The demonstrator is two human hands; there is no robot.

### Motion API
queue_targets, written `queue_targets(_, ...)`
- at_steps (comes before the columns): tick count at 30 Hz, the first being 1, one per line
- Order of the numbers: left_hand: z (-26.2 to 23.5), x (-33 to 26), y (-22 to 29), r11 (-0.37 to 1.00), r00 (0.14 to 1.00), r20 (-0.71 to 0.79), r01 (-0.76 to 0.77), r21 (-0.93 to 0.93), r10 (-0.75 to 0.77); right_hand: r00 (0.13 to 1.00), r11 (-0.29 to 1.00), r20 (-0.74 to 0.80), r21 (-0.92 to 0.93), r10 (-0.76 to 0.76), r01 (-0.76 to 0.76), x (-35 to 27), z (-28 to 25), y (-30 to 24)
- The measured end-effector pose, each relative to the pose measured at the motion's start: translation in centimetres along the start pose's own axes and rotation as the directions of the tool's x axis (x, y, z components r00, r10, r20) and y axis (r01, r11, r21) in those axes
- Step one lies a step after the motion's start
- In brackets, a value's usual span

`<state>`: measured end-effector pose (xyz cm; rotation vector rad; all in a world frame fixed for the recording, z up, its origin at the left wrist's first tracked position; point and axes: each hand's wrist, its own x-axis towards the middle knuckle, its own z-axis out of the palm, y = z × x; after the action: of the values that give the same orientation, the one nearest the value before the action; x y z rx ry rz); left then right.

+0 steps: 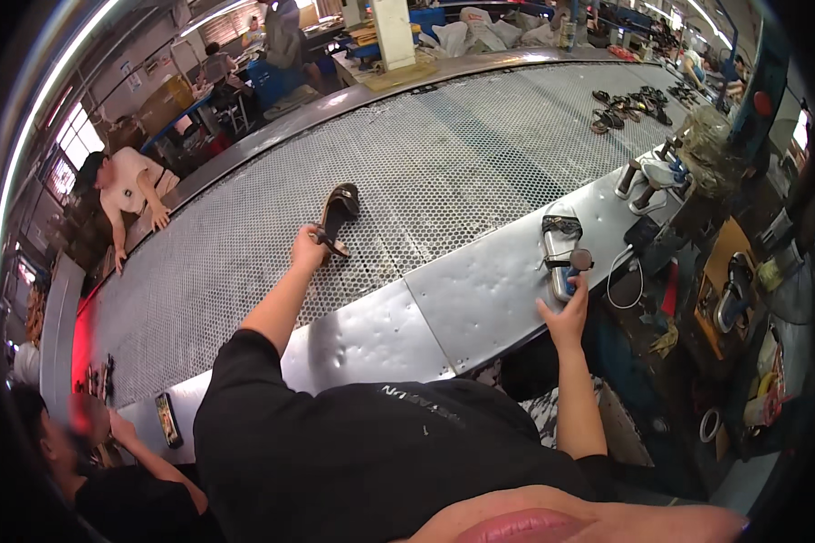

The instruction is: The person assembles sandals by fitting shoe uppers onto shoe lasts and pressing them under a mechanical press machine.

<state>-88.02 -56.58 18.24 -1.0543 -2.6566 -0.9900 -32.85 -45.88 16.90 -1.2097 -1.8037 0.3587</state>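
Note:
Over the perforated mesh conveyor (407, 172), my left hand (308, 249) is closed on a dark open sandal (339, 208), gripping it at its strap end. The sandal's toe points away from me. On the smooth metal ledge nearer to me lies a pale shoe last (560, 237) with black sandal straps across it and a blue part near its heel. A round knob-like end (581, 260) rises from that last. My right hand (566, 317) has its fingers at the heel end of the last; the fingertips are partly hidden behind it.
Several dark sandals (629, 109) lie at the conveyor's far right. More lasts (647, 185) and a bench (715, 281) with another sandal stand right. A phone (167, 421) rests on the left ledge. One person (131, 185) leans on the far left edge; another (136, 480) sits near left.

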Motion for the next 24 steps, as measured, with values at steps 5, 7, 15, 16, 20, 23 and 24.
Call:
queue_targets(5,0.3,-5.7,7.1,-0.065,0.823,0.565,0.568,-0.821,0.051,0.985,0.983,-0.050,-0.080,0.164,-0.167,3.6,2.1,1.6)
queue_targets(7,-0.7,-11.6,12.8,-0.018,0.724,0.660,0.676,-0.737,0.201,0.990,0.964,0.004,-0.225,0.143,-0.138,4.1,2.2,2.6)
queue_targets(15,0.1,-24.7,25.5,-0.052,-0.022,0.869,0.997,0.055,0.494,0.950,0.874,0.056,0.377,0.309,-0.307,-0.1,-0.2,-5.2)
queue_targets(16,0.0,-24.6,26.2,-0.025,-0.087,0.855,0.993,0.116,0.511,0.950,0.801,0.088,0.519,0.299,-0.300,-1.2,-0.7,-6.2)
queue_targets(20,7.1,-18.9,24.9,-0.276,0.380,0.696,0.924,-0.263,0.610,0.980,0.730,0.150,0.654,0.132,-0.198,-3.1,-5.3,-8.2)
queue_targets(23,6.3,-14.9,28.0,-0.385,0.589,0.738,0.797,-0.464,0.329,0.950,0.658,0.294,0.697,0.104,-0.287,-4.6,-8.8,-9.2)
queue_targets(24,6.1,-14.8,28.8,-0.268,0.625,0.730,0.780,-0.566,0.277,0.952,0.657,0.284,0.698,0.114,-0.286,-4.9,-9.4,-9.0)
